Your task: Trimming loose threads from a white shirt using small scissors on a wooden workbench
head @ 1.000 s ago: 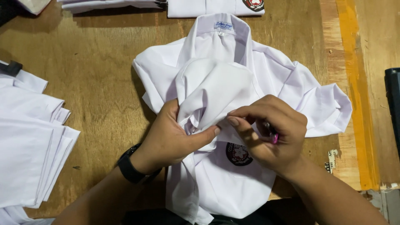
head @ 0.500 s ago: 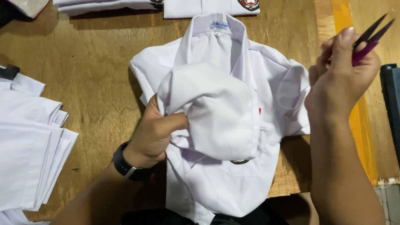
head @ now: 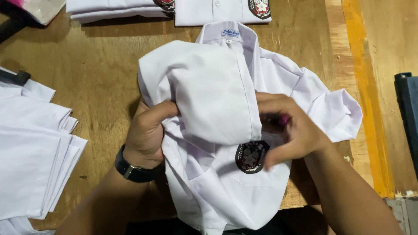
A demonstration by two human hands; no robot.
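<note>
A white shirt with a collar and a dark round chest badge lies crumpled on the wooden table. My left hand, with a black watch on its wrist, grips a fold of the shirt at its left side. My right hand rests on the shirt beside the badge, fingers curled around a small thread snip with a pink handle; only a bit of the pink shows.
A stack of folded white cloth lies at the left. Folded white shirts with badges line the far edge. A yellow stripe runs down the table's right side, with a dark box beyond it.
My right hand has come down from the upper right, with the snip, onto the shirt by the badge. The left hand has turned the shirt fabric over, so the badge now shows.
</note>
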